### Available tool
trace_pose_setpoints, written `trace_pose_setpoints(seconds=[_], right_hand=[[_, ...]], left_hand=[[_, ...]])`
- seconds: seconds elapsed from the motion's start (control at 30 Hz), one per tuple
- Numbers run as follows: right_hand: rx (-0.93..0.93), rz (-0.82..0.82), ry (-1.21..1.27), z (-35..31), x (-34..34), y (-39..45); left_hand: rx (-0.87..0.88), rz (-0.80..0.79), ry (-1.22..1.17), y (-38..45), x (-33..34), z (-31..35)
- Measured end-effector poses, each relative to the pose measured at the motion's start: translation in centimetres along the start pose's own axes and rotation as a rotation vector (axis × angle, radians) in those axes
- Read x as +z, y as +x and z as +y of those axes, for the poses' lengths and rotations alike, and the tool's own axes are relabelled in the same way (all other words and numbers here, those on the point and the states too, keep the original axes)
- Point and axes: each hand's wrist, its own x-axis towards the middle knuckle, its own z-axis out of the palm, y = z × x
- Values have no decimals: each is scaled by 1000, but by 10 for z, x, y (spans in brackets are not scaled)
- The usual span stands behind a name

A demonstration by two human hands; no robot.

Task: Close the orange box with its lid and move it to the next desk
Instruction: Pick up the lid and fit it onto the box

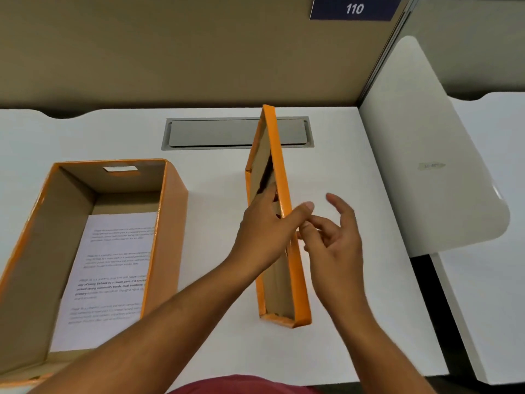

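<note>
The orange box (170, 223) stands open at the left of the white desk (216, 351), with a printed sheet of paper (113, 274) lying on its brown bottom. To its right the orange lid (277, 291) is tipped up on its long edge, nearly vertical, brown inside facing left. My left hand (264, 237) grips the lid's upper rim, thumb over the orange outside and fingers inside. My right hand (338, 245) is just right of the lid, fingers spread, fingertips close to the rim beside my left thumb.
A grey cable hatch (221, 133) is set into the desk behind the lid. A beige partition (170, 46) with a sign reading 110 rises at the back. A white divider panel (426, 166) separates this desk from the neighbouring white desk (494, 251) on the right.
</note>
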Motion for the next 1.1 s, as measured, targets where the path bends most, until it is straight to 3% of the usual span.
trace_pose_setpoints(seconds=[0.17,0.27,0.4,0.53,0.77,0.93,1.1], right_hand=[[97,-33,131,33,21,9],[198,-123,25,71,39,17],[331,-316,-155,109,64,19],[426,-264,-90,113,81,21],[235,-142,-106,57,115,-11],[82,-195,-100,7,171,-71],[32,-222,-104,-5,232,-125]], left_hand=[[6,144,93,3,-18,-15],[6,192,69,1,-31,-21],[1,184,-36,-6,-56,-23],[-33,135,-141,-15,-91,-28],[-50,232,-194,-35,-219,-70],[-80,372,-1,-52,-323,-116],[-114,438,260,-70,-379,-172]])
